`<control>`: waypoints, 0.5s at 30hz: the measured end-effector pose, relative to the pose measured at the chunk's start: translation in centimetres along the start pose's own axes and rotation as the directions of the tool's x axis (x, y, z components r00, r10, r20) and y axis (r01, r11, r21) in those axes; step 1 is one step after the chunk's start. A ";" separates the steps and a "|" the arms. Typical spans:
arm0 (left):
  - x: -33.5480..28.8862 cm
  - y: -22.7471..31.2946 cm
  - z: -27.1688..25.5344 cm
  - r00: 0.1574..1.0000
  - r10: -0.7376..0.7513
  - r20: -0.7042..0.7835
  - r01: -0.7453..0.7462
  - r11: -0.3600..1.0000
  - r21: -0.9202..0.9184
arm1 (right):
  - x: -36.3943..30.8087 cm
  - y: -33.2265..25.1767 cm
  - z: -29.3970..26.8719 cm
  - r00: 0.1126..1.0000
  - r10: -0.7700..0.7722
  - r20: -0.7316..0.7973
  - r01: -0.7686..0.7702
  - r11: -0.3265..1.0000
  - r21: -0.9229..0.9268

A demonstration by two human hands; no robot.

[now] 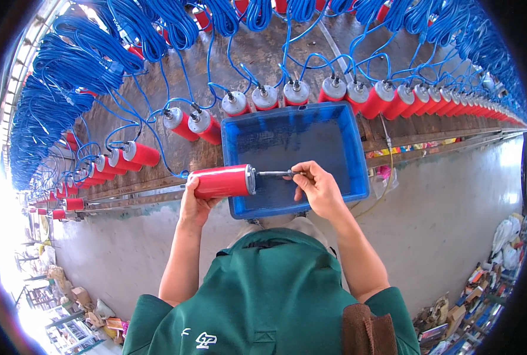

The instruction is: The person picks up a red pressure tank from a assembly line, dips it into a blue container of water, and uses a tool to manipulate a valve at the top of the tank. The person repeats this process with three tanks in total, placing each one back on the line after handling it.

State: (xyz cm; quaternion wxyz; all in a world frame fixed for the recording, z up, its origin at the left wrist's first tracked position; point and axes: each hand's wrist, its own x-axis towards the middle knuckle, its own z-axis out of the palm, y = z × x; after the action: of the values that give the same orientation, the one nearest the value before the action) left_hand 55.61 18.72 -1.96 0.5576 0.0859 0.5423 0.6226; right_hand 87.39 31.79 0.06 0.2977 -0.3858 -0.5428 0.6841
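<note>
A red cylinder [223, 181] with a metal end cap lies sideways in my left hand [195, 203], whose fingers wrap round its left end. A blue cable leaves the cylinder at that end. From the capped right end a thin metal rod [273, 173] sticks out. My right hand [317, 187] pinches the rod's outer end between thumb and fingers. Both hands are over the near part of a blue plastic tray [358, 160], which has dark contents or a dark bottom; I cannot tell which.
Several more red cylinders [377, 99] with blue cables stand in a row along the brown table [257, 59], on both sides of the tray. Coiled blue cables [86, 50] are heaped along the far side. Boxes and bags [452, 319] lie on the floor behind, to the right.
</note>
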 end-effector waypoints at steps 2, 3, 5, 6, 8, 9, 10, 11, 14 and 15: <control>0.2 -0.3 -0.4 1.000 -0.001 -0.019 0.001 1.000 -0.008 | 0.5 0.4 0.4 1.000 -0.004 -0.021 0.004 1.000 0.012; 0.2 -0.3 -0.3 1.000 0.001 -0.020 -0.001 1.000 -0.006 | 0.7 0.7 0.5 0.999 -0.020 -0.032 0.020 1.000 0.000; 0.1 -0.3 0.0 0.997 0.012 -0.077 -0.013 1.000 -0.008 | 1.1 1.3 0.8 0.998 -0.037 -0.043 0.036 0.999 -0.010; 0.0 -0.3 0.1 0.997 0.015 -0.077 -0.016 1.000 -0.008 | 1.3 1.4 1.0 0.999 -0.037 -0.033 0.038 0.999 0.010; -0.1 -0.1 0.2 0.998 0.006 -0.058 -0.007 1.000 -0.014 | 1.6 1.5 1.2 0.999 -0.040 -0.021 0.041 0.999 0.030; -0.1 -0.1 0.1 0.998 0.010 -0.059 -0.011 1.000 -0.015 | 1.7 1.4 1.3 0.999 -0.041 -0.015 0.041 0.999 -0.004; 0.0 -0.2 0.0 0.999 0.001 -0.053 -0.002 1.000 -0.008 | 1.8 1.3 1.4 0.999 -0.042 -0.009 0.041 0.998 -0.037; 0.0 -0.2 -0.2 0.999 -0.007 -0.048 0.007 1.000 -0.001 | 1.9 1.3 1.4 0.999 -0.044 -0.007 0.044 0.998 -0.037; 0.3 -0.3 -0.5 1.000 -0.009 -0.018 0.009 1.000 -0.017 | 2.5 1.9 1.1 0.998 -0.062 0.008 0.062 0.997 -0.042; 0.3 -0.3 -0.5 1.000 -0.008 -0.017 0.008 1.000 -0.019 | 2.7 1.9 1.1 0.997 -0.076 0.011 0.076 0.997 -0.006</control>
State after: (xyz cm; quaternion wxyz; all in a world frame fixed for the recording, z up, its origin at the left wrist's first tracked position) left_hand 55.33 18.56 -2.59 0.5560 0.0730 0.5414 0.6264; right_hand 85.09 32.98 -2.25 0.3195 -0.3621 -0.5607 0.6726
